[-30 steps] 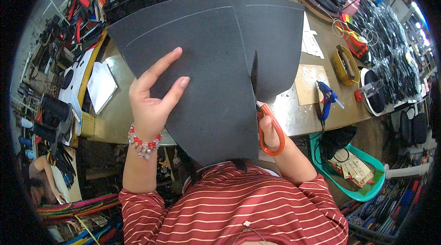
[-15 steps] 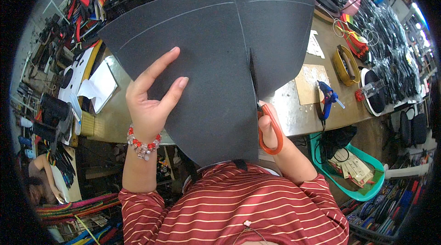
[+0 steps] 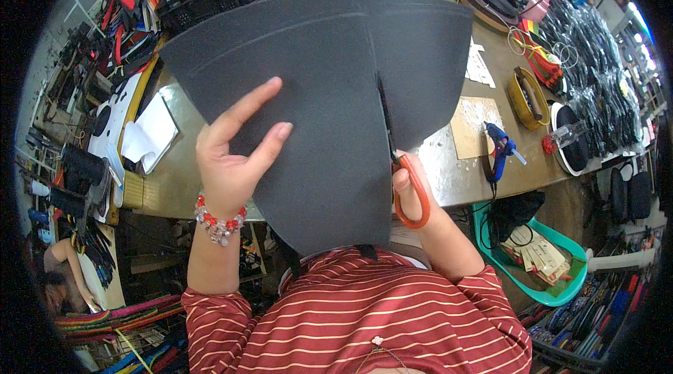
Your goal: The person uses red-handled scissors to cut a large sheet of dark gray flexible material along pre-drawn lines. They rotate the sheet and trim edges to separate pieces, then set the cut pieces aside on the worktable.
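A large black sheet [image 3: 315, 114], dark and stiff-looking like foam or felt, spreads in front of me with pale lines drawn near its far edge. A long slit runs up it from the near side, right of its middle. My left hand [image 3: 235, 139] holds the sheet's left edge, thumb and forefinger spread over the top and the other fingers hidden beneath. In my right hand [image 3: 406, 178] is a pair of scissors [image 3: 420, 209] with orange handles. Their blades are at the slit and mostly hidden by the sheet.
On the metal-topped table [image 3: 442, 171] lie a blue glue gun [image 3: 499, 150], a board [image 3: 473, 125] and a yellow container [image 3: 527, 99]. White paper [image 3: 151, 132] is at the left. A green tub [image 3: 561, 290] stands below the right edge. Plastic-wrapped goods [image 3: 596, 79] pile up far right.
The sheet has tilted slightly and shifted, its far edge a little nearer. My left hand has moved slightly right with it. The scissors remain at the slit, their handles slightly higher.
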`<state>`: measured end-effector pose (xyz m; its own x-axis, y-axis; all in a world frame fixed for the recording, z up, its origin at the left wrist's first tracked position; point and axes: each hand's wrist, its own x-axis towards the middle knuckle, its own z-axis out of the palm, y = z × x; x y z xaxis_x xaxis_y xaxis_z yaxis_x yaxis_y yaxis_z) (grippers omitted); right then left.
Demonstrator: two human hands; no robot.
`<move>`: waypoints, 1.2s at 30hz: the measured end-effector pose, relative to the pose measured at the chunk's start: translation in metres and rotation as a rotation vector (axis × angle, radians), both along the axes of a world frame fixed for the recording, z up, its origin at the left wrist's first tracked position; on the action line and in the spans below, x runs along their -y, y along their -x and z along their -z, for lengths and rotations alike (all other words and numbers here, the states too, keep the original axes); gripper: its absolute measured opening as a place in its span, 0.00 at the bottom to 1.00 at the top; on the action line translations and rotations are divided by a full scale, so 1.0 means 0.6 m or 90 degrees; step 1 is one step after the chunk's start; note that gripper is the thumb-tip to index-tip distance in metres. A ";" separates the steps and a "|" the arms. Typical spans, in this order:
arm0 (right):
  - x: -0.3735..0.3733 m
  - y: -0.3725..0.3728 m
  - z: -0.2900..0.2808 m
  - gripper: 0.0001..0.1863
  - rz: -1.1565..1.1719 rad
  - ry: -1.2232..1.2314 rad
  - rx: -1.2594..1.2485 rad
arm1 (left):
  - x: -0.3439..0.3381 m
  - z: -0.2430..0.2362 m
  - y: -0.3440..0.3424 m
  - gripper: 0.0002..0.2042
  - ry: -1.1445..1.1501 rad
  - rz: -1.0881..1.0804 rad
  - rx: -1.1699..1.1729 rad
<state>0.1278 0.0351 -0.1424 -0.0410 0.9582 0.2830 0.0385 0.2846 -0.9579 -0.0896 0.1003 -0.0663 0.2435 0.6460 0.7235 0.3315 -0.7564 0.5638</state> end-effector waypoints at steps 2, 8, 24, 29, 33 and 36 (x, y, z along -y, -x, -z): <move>-0.010 -0.004 0.003 0.35 -0.012 -0.029 -0.009 | 0.005 0.001 -0.003 0.18 0.014 0.022 -0.030; -0.015 -0.007 0.004 0.36 -0.025 -0.043 -0.035 | 0.008 0.002 -0.008 0.19 0.023 0.024 -0.006; -0.018 -0.003 -0.010 0.34 0.013 -0.027 0.007 | 0.003 0.015 -0.008 0.19 0.030 0.038 -0.004; -0.027 -0.009 -0.007 0.33 0.060 -0.057 -0.014 | 0.008 0.020 -0.012 0.19 0.038 0.063 -0.032; -0.038 -0.009 -0.001 0.33 0.026 -0.067 -0.029 | 0.008 0.021 -0.013 0.19 0.048 0.057 -0.024; -0.037 -0.007 -0.003 0.33 0.020 -0.046 -0.044 | 0.008 0.021 -0.013 0.19 0.037 0.052 -0.028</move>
